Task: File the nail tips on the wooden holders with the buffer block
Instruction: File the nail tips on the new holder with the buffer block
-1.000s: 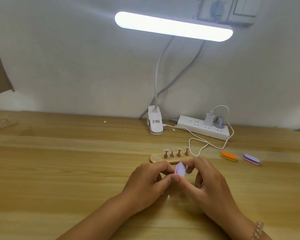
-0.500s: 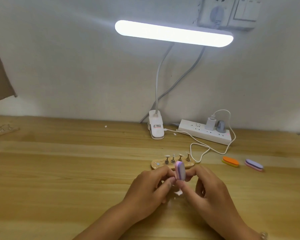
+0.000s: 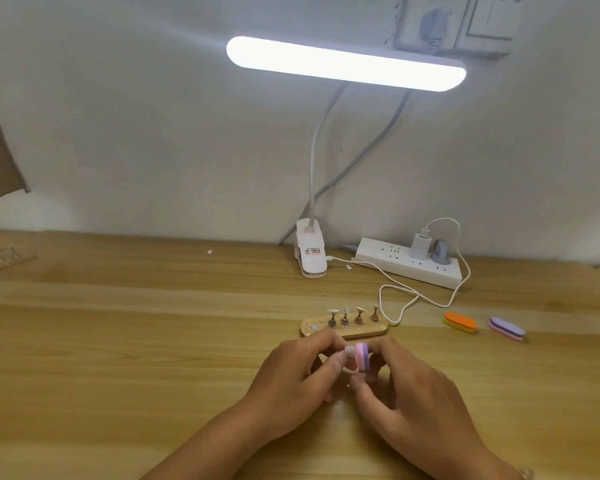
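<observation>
Above desk (image 3: 118,375): 1 buffer block (image 3: 363,357) in R hand (image 3: 413,410), 1 nail tip (image 3: 349,351) in L hand (image 3: 291,386).

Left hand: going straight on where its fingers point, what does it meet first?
Probably the buffer block, gripped by the right hand just ahead of the left hand; depth between them is unclear.

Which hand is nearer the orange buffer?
Right. The right hand is in front and left of the orange buffer; the left hand is farther left.
</observation>
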